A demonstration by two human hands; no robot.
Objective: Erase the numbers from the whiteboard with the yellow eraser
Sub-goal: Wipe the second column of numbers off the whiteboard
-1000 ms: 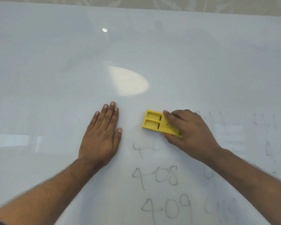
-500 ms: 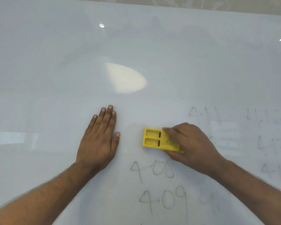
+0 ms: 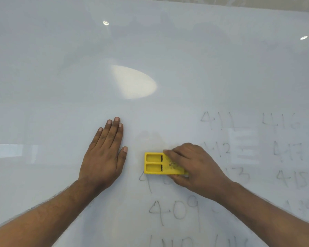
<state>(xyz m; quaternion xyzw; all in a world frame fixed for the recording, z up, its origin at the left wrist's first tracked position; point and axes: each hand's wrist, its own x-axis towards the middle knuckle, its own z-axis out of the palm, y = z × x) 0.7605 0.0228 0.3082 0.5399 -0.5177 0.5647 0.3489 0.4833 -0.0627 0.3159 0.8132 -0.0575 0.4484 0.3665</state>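
A yellow eraser (image 3: 156, 163) lies flat on the whiteboard (image 3: 61, 77), pressed there by my right hand (image 3: 194, 166), whose fingers grip its right half. It covers the top of the number 408 (image 3: 146, 182), of which only the lower strokes show. Below it stands 409 (image 3: 173, 209). To the right run columns of faint numbers: 411 (image 3: 218, 120), 412 (image 3: 221, 148), 416 (image 3: 278, 120), 417 (image 3: 287, 150) and 415 (image 3: 291, 177). My left hand (image 3: 103, 157) rests flat on the board left of the eraser, fingers together.
A smudged patch (image 3: 150, 138) marks the board just above the eraser. More faint writing (image 3: 194, 242) shows at the bottom edge. A bright light reflection (image 3: 134, 82) sits above the hands. The board's top edge (image 3: 239, 5) runs along the far side.
My right hand has slid the eraser down the left column, wiping away the number above 408 and reaching the top of 408. My left hand stays flat in place.
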